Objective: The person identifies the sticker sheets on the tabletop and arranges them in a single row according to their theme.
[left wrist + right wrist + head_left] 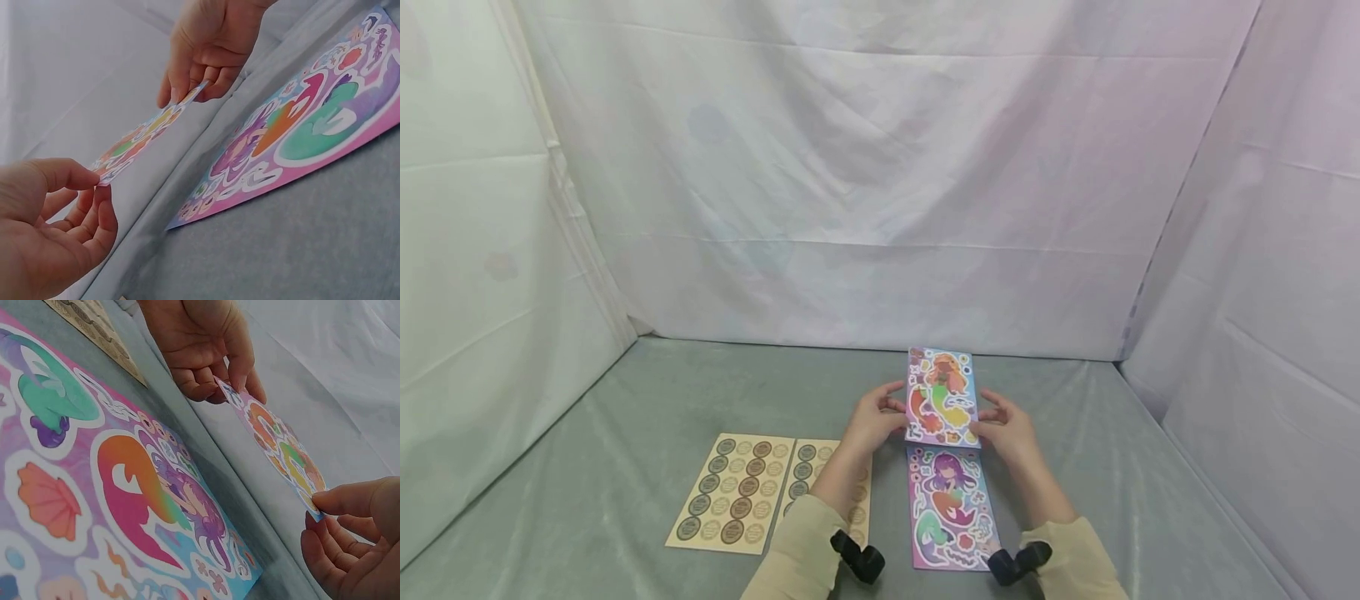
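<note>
Between both hands, raised off the table, is a mermaid sticker sheet (942,396) with an orange-haired figure and a green and yellow tail. My left hand (874,421) pinches its left edge between thumb and fingers, as the left wrist view shows. On the opposite edge, my right hand (356,531) pinches the sheet the same way. A second mermaid sticker sheet (953,512), with a purple-haired figure, lies flat on the table nearer to me, just below the held one.
Two tan sheets of round stickers lie to the left, one sheet (730,492) in full view and the other sheet (805,450) partly behind my left forearm. Grey cloth (1097,467) covers the table. White curtains (880,167) close off the back and sides.
</note>
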